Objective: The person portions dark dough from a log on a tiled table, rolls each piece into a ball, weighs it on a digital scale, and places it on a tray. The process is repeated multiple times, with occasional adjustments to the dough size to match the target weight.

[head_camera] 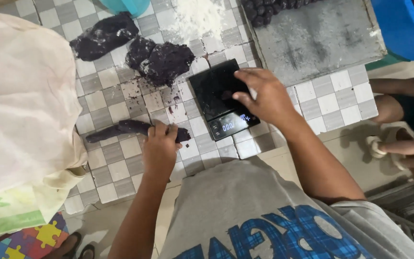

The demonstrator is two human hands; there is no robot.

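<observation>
Grey and white checked tiles cover the table (pixel 120 103), and the person looks straight down at it. The left hand (pixel 160 148) is closed around one end of a long dark roll of dough (pixel 130 128) that lies flat on the tiles near the table's front edge. The right hand (pixel 263 96) rests over a small black scale (pixel 219 98), with its fingers spread and loose. A tiny dark bit may be under the fingertips on the scale's top, but it is too small to tell. The scale's lit screen faces the person.

Behind the roll sit two dark lumps of dough (pixel 161 60), touching each other, and a third flatter lump (pixel 104 36) lies further to the left. White flour (pixel 197 17) is dusted on the tiles at the back. A grey tray (pixel 322 38) sits to the right of the flour, with small dark balls (pixel 269 8) at its far corner. A cream cloth (pixel 22 100) covers the left side of the table. Another person's hand (pixel 410 148) shows at the right edge.
</observation>
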